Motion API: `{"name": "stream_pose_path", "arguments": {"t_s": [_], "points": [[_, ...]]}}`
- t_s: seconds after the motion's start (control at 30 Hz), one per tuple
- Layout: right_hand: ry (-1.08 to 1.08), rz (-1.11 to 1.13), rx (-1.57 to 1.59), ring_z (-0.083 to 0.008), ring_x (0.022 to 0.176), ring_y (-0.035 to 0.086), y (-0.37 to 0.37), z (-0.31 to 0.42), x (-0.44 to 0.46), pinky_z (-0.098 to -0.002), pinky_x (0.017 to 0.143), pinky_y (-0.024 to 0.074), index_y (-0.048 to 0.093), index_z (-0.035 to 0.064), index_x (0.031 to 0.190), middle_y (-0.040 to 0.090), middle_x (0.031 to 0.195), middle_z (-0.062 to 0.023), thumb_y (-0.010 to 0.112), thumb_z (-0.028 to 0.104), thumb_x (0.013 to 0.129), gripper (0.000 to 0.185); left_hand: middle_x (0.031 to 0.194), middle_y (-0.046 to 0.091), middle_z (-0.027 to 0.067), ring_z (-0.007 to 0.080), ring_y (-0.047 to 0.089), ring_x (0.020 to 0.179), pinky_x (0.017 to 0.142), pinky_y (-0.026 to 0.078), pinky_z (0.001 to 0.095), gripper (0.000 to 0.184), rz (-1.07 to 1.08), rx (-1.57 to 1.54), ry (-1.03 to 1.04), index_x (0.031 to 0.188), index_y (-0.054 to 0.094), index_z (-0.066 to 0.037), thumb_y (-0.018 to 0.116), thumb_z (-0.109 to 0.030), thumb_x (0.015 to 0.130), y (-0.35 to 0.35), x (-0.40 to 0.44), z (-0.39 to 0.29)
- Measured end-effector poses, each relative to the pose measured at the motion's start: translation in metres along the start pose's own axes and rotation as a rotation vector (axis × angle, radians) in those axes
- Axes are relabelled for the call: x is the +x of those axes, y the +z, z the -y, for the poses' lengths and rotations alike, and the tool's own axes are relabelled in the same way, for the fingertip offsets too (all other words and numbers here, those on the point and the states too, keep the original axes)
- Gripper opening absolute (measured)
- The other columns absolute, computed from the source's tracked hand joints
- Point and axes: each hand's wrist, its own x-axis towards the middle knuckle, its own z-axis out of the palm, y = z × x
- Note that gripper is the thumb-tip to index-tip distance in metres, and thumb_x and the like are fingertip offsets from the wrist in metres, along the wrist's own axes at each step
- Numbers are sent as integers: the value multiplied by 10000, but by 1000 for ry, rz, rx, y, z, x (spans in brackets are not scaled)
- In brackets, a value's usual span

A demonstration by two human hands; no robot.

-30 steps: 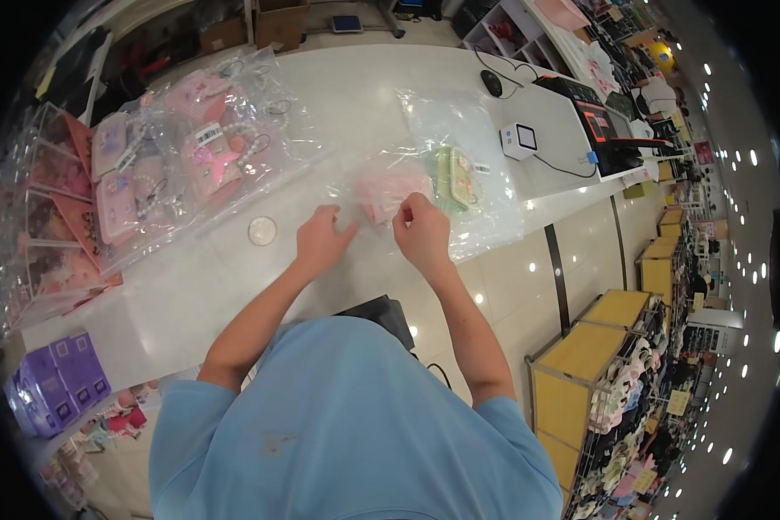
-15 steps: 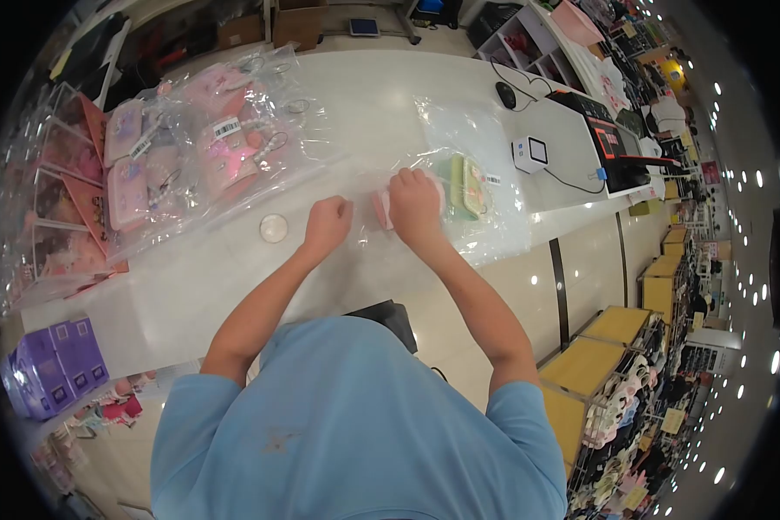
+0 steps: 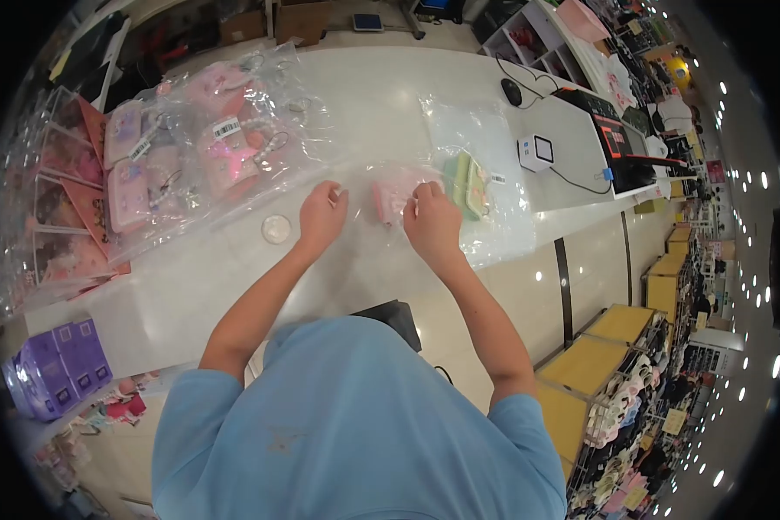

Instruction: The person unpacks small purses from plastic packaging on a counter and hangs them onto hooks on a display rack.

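A small pink case [image 3: 390, 196] in clear plastic lies on the white counter between my hands. My right hand [image 3: 433, 224] is over its right side with the fingertips drawn together; what they pinch, if anything, is too small to make out. Beyond that hand is a green case [image 3: 468, 185] on a clear plastic bag [image 3: 455, 121]. To the left of the pink case, apart from it, my left hand [image 3: 323, 214] is curled with thumb and fingers close together, its contents hidden. A round, pale disc-like item [image 3: 276, 229] rests beside my left wrist.
Large clear bags with pink cases [image 3: 230, 147] and clear-fronted boxes [image 3: 69, 173] cover the left of the counter. Purple boxes [image 3: 58, 368] stand at the lower left. A white cube-shaped device [image 3: 535, 152], a mouse [image 3: 511, 92] and a black-and-orange machine [image 3: 615, 139] are at the right.
My right hand has moved slightly right and toward me, uncovering more of the pink case. My left hand has moved a little left and turned, its fingers less tightly folded.
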Motion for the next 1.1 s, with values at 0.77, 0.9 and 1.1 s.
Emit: {"name": "stream_pose_path", "arguments": {"t_s": [0.77,0.9,1.1], "points": [[41,38,88,-345,772,640,-9,9,15,-461,608,499,582,26,899,626,845,-143,603,68,833,81,995,700,123,341,638,873,793,520,417,127,329,-92,603,969,700,-45,644,-79,861,26,-81,12],[-54,-1,-10,-338,863,624,1,10,15,-446,659,522,595,6,912,605,902,-152,624,116,850,129,1037,714,98,298,662,825,772,546,378,131,476,-77,753,943,703,-46,620,-27,843,1,-74,-22],[16,172,-76,-324,889,619,-4,23,15,-418,701,541,603,-15,881,599,910,-153,670,249,862,273,886,680,109,317,654,781,670,534,419,193,249,149,598,914,715,-77,589,-42,773,-35,15,-5]]}}
